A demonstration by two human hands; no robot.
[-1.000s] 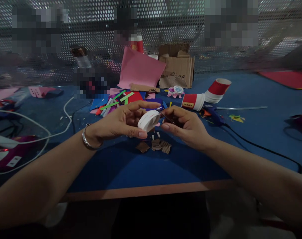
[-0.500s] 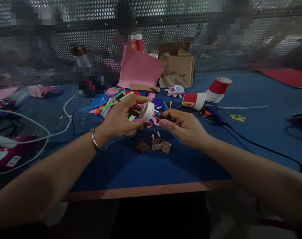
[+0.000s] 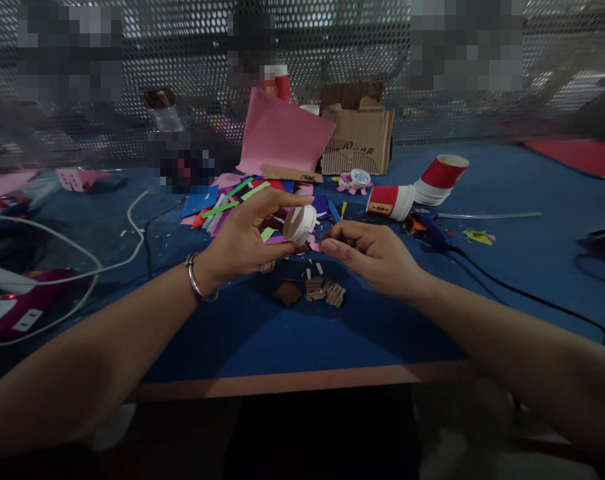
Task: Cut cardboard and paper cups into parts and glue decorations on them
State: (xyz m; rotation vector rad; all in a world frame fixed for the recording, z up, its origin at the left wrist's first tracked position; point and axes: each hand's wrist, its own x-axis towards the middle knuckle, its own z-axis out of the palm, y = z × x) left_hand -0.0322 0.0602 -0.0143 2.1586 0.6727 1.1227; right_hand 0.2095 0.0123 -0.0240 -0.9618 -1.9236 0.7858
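My left hand (image 3: 245, 233) grips a short white paper cup bottom (image 3: 300, 225) between thumb and fingertips. The cup piece is tilted on its side, its hollow toward me and its far rim cut into small tabs. Beside that cut rim, my right hand (image 3: 370, 255) is closed in a pinch. A thin dark tip shows at its fingertips, too small to name. On the blue table (image 3: 292, 347) below lie torn corrugated cardboard pieces (image 3: 325, 291) and small white scraps. A pile of coloured paper strips (image 3: 225, 207) lies behind my left hand.
Red and white paper cups (image 3: 390, 202) lie at right, near a blue glue gun (image 3: 432, 230) with a black cord. Behind stand a pink sheet (image 3: 285, 133) and a cardboard box (image 3: 357, 140). A pink paper figure (image 3: 355, 181) sits before the box. A white cable (image 3: 77, 240) loops at left.
The cup bottom has turned slightly in my left hand, showing more of its tabbed rim. My right hand stays pinched close to it. The view has shifted a little.
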